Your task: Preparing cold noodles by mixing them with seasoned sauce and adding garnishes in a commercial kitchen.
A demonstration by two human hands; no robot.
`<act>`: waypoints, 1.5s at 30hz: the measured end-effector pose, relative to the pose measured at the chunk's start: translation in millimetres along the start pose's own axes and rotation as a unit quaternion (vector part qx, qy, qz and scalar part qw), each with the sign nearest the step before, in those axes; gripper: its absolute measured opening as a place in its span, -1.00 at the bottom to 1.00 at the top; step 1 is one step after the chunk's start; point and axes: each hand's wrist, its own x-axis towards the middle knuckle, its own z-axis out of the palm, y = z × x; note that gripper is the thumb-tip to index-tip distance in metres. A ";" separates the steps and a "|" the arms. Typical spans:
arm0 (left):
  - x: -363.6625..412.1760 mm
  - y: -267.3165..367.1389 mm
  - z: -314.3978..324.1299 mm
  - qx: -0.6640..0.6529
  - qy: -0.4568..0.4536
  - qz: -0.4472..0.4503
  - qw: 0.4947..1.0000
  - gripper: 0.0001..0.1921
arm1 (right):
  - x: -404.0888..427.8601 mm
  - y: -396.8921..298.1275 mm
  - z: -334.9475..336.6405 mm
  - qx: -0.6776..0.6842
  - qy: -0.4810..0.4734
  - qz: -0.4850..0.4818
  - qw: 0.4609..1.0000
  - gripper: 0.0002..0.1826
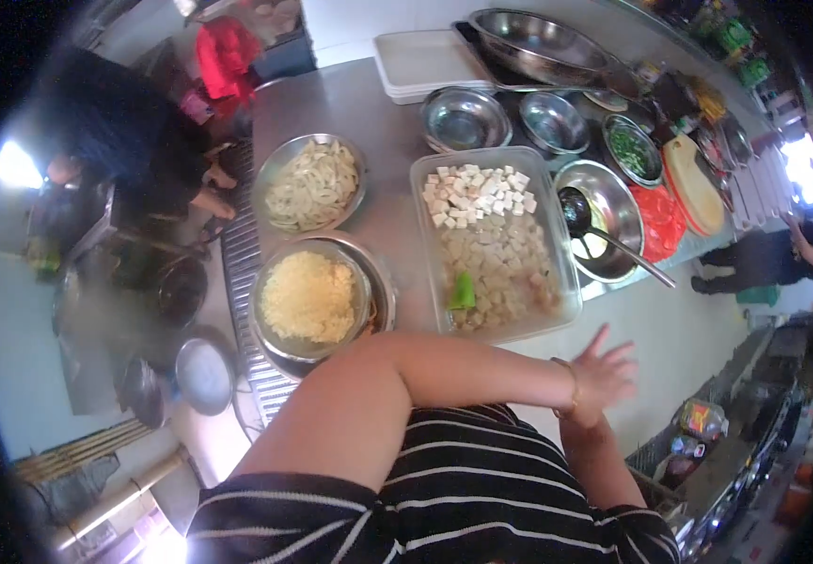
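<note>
My left hand (pixel 605 377) reaches across my body, palm and spread fingers slightly blurred, holding nothing visible; a thin bracelet (pixel 567 388) circles its wrist. My right forearm (pixel 593 451) rises to meet it, and the right hand is hidden behind the left wrist. Just beyond lies a clear plastic tub (pixel 575 310) with white cubes (pixel 480 194), paler translucent chunks (pixel 498 247) in liquid and a green piece (pixel 462 292). Left of it, a steel bowl (pixel 259 190) has pale slices (pixel 314 183), and another bowl (pixel 259 310) has a yellowish minced heap (pixel 307 296).
A steel bowl with a black-headed ladle (pixel 621 247) stands right of the tub, beside a red plastic bag (pixel 660 218) and cutting boards (pixel 692 183). Empty steel bowls (pixel 466 120) and white trays (pixel 427 60) line the back. One person (pixel 124 127) stands left near woks; another (pixel 780 257) far right.
</note>
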 end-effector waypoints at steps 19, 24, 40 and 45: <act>-201.5 -120.8 -46.8 -0.553 0.515 -0.366 0.543 -0.41 | 68.5 -221.1 -89.0 0.250 0.028 -0.014 0.968 -0.71; -189.1 -132.6 -50.8 -0.487 0.510 -0.389 0.592 -0.37 | 72.0 -226.4 -99.6 0.398 0.013 -0.006 0.917 -0.71; -215.6 -173.5 -43.5 -0.317 0.590 -0.374 0.642 -0.12 | 134.2 -259.0 -51.2 0.441 -0.015 -0.139 0.887 -0.79; -246.4 -167.0 -98.5 -0.211 0.573 -0.410 0.678 -0.21 | 141.5 -321.5 -56.0 0.473 -0.022 -0.068 0.878 -0.81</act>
